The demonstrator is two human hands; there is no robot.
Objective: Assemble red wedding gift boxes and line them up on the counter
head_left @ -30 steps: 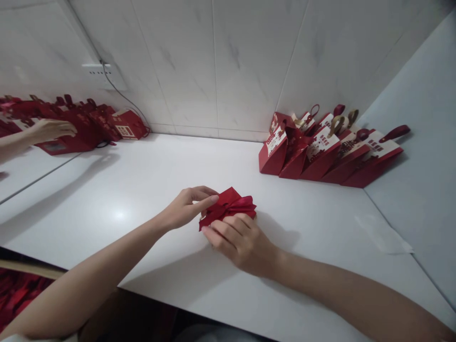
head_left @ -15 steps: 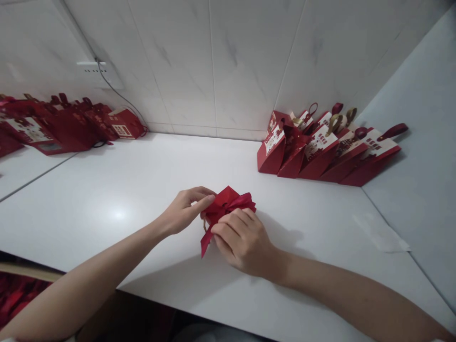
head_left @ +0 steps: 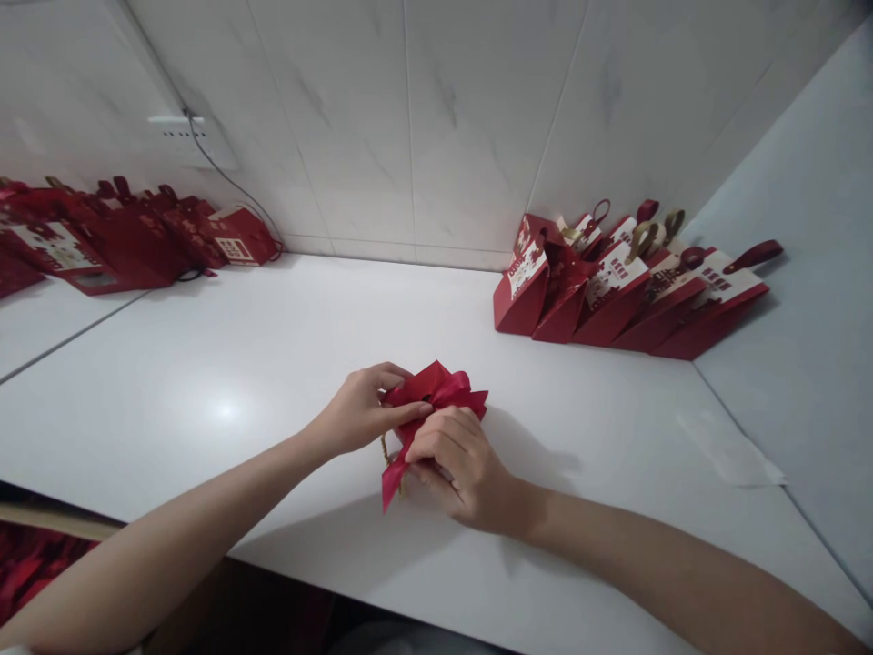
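Observation:
A small red box (head_left: 435,371) rests on the white table, with a shiny crimson ribbon (head_left: 454,388) looped over its top. One ribbon tail hangs down toward the front, beside a thin gold cord (head_left: 385,448). My left hand (head_left: 365,408) holds the box from its left side, thumb laid across the top near the ribbon's middle. On the near right side, the fingers of my right hand (head_left: 460,464) are curled closed on the ribbon. They hide part of the box and bow.
Several red and white boxes with loop handles (head_left: 614,282) stand in a row at the back right. More red boxes (head_left: 136,241) are at the back left, below a wall socket (head_left: 184,136) with a cable. A pale sheet (head_left: 729,450) lies at the right.
My left thumb has moved right onto the top of the box. A ribbon loop now stands up more roundly, and the front tail hangs slightly lower. My right hand has barely shifted.

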